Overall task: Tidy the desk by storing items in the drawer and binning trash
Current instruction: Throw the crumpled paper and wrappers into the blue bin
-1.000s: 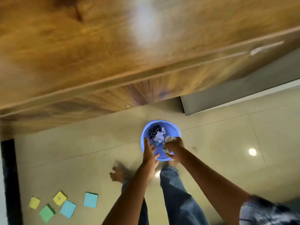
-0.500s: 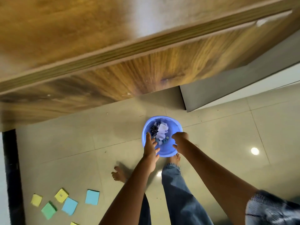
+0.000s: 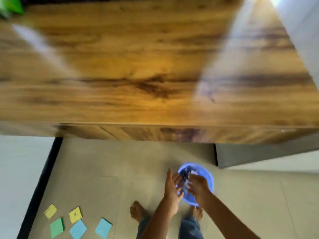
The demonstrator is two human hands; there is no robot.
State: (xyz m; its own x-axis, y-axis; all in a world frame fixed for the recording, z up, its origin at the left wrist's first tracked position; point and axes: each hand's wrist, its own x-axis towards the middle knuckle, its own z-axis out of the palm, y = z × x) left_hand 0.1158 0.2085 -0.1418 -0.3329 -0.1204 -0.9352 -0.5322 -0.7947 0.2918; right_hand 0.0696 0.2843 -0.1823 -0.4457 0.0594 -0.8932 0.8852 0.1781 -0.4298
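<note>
A round blue bin stands on the tiled floor below the desk, with crumpled white and dark trash inside. Both hands hover over its near side. My left hand is at the bin's left rim, palm turned inward and fingers spread, holding nothing. My right hand is over the bin's middle with fingers curled; blur hides whether anything is in it. The wooden desk fills the upper view, its front panel along the near edge.
Several coloured sticky-note pads lie on the floor at the lower left: yellow, green, blue. A green object sits at the desk's far left corner. My bare feet stand beside the bin. A grey panel is to the right.
The view swung up so the desk top fills the frame. My hands lifted off the bin's rim and came close together above it. Trash sits in the bin.
</note>
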